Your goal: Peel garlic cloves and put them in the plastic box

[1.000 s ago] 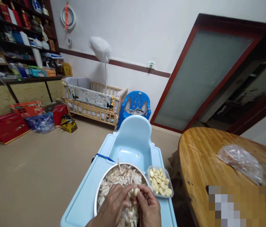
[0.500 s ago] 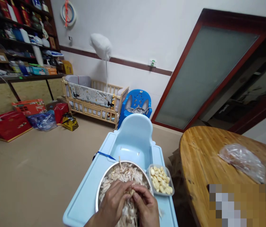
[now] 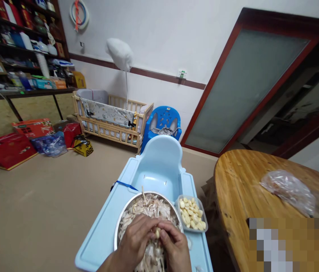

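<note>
Shelves [image 3: 34, 41] of bottles and boxes line the far left of the room on my feed, with a red bag [image 3: 8, 151] on the floor below and a slatted crib [image 3: 105, 132] against the back wall. Nearer me, a pale blue child's seat [image 3: 102, 226] serves as the stand: its flat tray carries a steel bowl [image 3: 116, 234] directly beneath both hands, which I judge stops papery skins [image 3: 132, 208] from scattering. I have the left hand [image 3: 135, 236] arched over the bowl, thumb and fingers closed in on a small pale garlic clove [image 3: 157, 233]; the right hand [image 3: 175, 241] meets it from the other side, pinching the same piece, so it sits between them above the heap. Such a two-sided hold seems suited to something this small, one side steadying while the other works, though I can't tell which does which. Just right of the bowl stands a clear plastic container [image 3: 206, 227] of bare cloves [image 3: 193, 217], handy for the right hand and apart from the skins, probably to keep them clean. Farther right, a round wooden surface [image 3: 241, 181] bears a crumpled clear bag [image 3: 288, 190].
</note>
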The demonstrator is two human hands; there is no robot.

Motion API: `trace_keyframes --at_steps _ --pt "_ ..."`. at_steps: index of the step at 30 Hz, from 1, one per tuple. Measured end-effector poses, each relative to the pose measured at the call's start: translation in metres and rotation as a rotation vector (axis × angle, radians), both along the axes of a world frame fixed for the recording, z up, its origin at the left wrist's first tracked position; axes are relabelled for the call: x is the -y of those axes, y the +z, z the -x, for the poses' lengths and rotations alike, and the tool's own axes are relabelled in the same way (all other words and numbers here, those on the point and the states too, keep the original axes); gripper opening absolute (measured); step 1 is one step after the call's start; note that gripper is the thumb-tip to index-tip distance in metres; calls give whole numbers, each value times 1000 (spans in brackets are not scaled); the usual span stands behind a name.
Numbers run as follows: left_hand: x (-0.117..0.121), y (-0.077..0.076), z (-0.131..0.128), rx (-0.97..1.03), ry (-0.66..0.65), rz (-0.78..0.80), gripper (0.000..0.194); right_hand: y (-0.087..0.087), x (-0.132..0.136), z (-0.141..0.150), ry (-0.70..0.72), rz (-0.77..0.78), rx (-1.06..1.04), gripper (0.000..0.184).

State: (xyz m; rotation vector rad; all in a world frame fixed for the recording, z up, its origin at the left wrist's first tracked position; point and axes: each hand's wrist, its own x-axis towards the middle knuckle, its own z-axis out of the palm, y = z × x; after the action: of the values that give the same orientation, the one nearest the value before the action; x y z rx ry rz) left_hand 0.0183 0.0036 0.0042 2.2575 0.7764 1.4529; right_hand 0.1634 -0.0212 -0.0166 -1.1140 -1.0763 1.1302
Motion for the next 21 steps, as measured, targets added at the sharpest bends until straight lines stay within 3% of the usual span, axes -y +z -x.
trace_keyframes --at_steps 6,12,21 --pt "-1 2 4 -20 -79 7 35 2 0 2 44 -6 -6 19" --pt "-1 2 5 -47 -125 37 35 6 1 6 83 75 -142 21" --pt "1 0 3 -59 -129 20 44 11 2 8 148 83 -292 24"
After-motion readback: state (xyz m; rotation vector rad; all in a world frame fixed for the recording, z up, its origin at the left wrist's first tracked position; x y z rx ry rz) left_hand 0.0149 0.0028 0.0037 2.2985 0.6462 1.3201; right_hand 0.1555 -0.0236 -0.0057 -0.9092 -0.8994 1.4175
